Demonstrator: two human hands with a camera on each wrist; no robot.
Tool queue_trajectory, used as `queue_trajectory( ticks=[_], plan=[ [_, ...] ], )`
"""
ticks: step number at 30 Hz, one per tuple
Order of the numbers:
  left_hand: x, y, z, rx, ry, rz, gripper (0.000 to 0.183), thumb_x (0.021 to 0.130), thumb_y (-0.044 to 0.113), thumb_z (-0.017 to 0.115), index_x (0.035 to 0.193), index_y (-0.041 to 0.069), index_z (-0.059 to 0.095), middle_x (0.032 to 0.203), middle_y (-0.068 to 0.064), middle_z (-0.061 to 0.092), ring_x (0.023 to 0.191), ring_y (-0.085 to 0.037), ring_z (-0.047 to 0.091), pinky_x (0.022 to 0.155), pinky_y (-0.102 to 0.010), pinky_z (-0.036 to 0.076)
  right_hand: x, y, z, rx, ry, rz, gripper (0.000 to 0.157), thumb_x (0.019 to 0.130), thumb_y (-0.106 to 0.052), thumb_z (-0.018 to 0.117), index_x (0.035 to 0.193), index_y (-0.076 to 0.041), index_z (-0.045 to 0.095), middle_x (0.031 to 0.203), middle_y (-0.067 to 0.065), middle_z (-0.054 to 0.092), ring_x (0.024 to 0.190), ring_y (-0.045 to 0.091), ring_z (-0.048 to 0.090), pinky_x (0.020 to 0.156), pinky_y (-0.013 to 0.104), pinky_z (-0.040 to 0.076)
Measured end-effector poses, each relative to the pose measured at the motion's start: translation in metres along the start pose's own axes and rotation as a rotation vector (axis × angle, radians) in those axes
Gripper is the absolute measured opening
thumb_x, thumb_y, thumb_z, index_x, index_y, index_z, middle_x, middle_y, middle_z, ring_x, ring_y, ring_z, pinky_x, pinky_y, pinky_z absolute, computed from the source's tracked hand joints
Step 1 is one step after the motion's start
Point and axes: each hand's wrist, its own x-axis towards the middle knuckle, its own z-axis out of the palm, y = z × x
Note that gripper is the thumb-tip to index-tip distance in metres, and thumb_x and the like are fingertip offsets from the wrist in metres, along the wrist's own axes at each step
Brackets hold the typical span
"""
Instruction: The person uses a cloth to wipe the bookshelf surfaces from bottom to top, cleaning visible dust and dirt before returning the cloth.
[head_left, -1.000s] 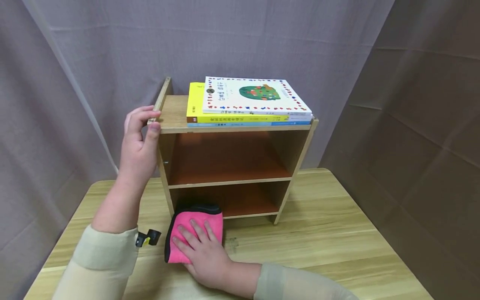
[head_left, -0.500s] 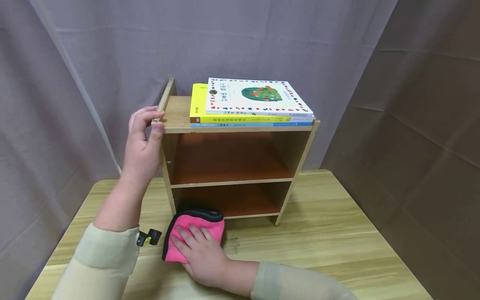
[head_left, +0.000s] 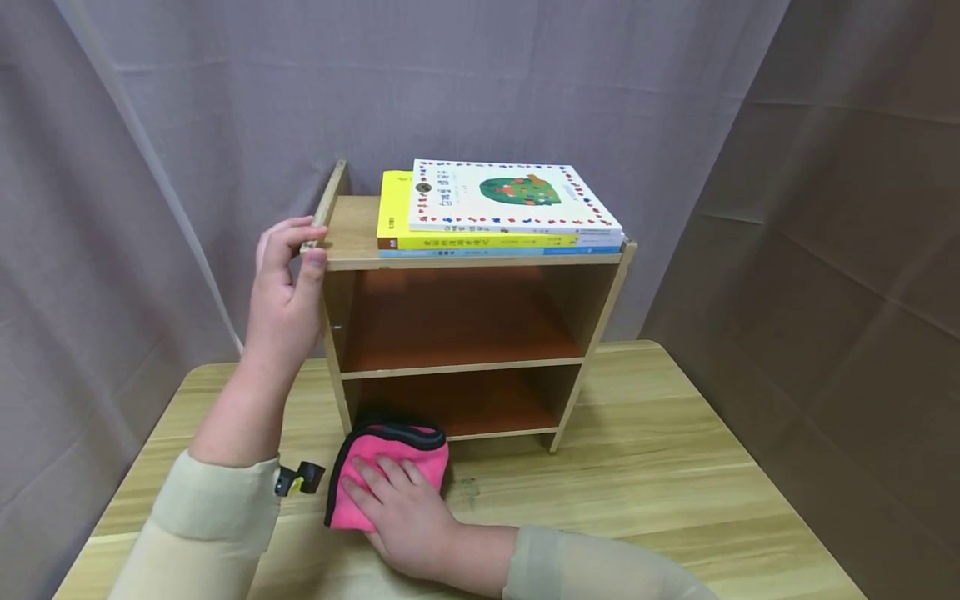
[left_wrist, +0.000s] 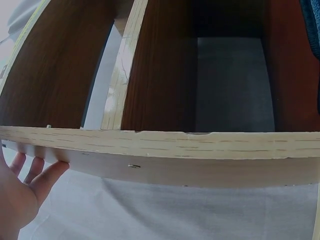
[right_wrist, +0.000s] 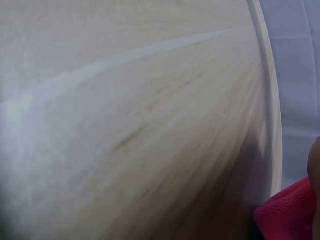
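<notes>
A small wooden bookshelf [head_left: 465, 367] stands on the table. My left hand [head_left: 281, 308] holds its upper left corner, with fingertips over the side panel and the thumb at the front edge. In the left wrist view, the fingers of the left hand [left_wrist: 22, 195] lie along the panel's outer face. My right hand [head_left: 412, 521] rests spread and flat on a pink cloth [head_left: 427, 458] with black edging, at the shelf's lower left front. The cloth's far edge is bunched near the bottom compartment. My right thumb is mostly hidden. The right wrist view catches only a corner of the pink cloth [right_wrist: 290, 215].
Several books are stacked on the bookshelf's top, a white one [head_left: 513, 196] uppermost and a yellow one [head_left: 393, 208] below. Grey curtains [head_left: 487, 83] hang behind and beside the wooden table [head_left: 675, 467]. A black clip-like device [head_left: 300, 479] sits at my left cuff.
The pink cloth's far edge has bunched and curled under my right hand, which has shifted very slightly left. My left hand keeps its hold on the bookshelf.
</notes>
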Motion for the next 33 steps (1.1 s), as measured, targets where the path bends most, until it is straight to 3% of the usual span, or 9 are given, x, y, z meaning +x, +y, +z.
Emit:
queue_trajectory(
  ticks=[7,14,22,26,30,33],
  plan=[
    [0.0,-0.005,0.0,0.009,0.01,-0.005,0.047,0.1,0.042,0.054,0.125,0.003,0.057,0.141,-0.011,0.047,0.13,-0.021,0.042,0.106,-0.034,0.033,0.0,-0.001,0.001,-0.012,-0.016,-0.014,0.065,0.094,-0.051,0.053,0.151,-0.022,0.041,0.158,0.005,0.033,0.135,0.026,0.038,0.106,0.042,0.037],
    [-0.001,-0.001,0.0,0.015,0.005,-0.005,0.049,0.099,0.047,0.054,0.126,0.007,0.058,0.141,-0.004,0.048,0.13,-0.017,0.042,0.105,-0.034,0.034,0.001,-0.001,-0.001,-0.002,-0.033,-0.016,0.066,0.094,-0.05,0.054,0.152,-0.022,0.04,0.158,0.004,0.032,0.134,0.025,0.039,0.106,0.04,0.038],
    [0.0,0.001,0.002,0.008,0.017,-0.001,0.036,0.103,0.032,0.054,0.125,0.004,0.058,0.141,-0.01,0.048,0.13,-0.019,0.042,0.106,-0.033,0.033,0.003,-0.001,-0.003,-0.022,-0.047,-0.014,0.064,0.095,-0.051,0.051,0.152,-0.023,0.04,0.158,0.003,0.033,0.134,0.024,0.039,0.106,0.039,0.037],
    [-0.001,0.013,0.003,0.006,0.018,-0.007,0.033,0.104,0.025,0.053,0.124,-0.001,0.056,0.14,-0.016,0.047,0.13,-0.022,0.042,0.106,-0.034,0.033,0.003,-0.001,-0.003,-0.026,-0.066,-0.022,0.062,0.096,-0.051,0.049,0.152,-0.024,0.041,0.156,0.001,0.037,0.133,0.023,0.04,0.106,0.04,0.037],
    [-0.002,0.019,0.003,0.009,0.016,-0.008,0.035,0.104,0.027,0.052,0.124,-0.002,0.056,0.14,-0.017,0.047,0.131,-0.022,0.042,0.107,-0.035,0.033,0.003,-0.001,-0.004,-0.025,-0.08,-0.031,0.062,0.096,-0.051,0.05,0.151,-0.024,0.042,0.152,-0.002,0.042,0.132,0.022,0.041,0.105,0.038,0.038],
    [-0.001,0.01,0.003,0.01,0.02,-0.006,0.039,0.103,0.033,0.052,0.124,0.0,0.056,0.14,-0.015,0.047,0.131,-0.021,0.042,0.107,-0.034,0.033,0.003,-0.001,-0.004,-0.01,-0.098,-0.036,0.062,0.096,-0.051,0.05,0.151,-0.024,0.042,0.151,-0.004,0.045,0.131,0.02,0.043,0.104,0.037,0.039]
  ],
)
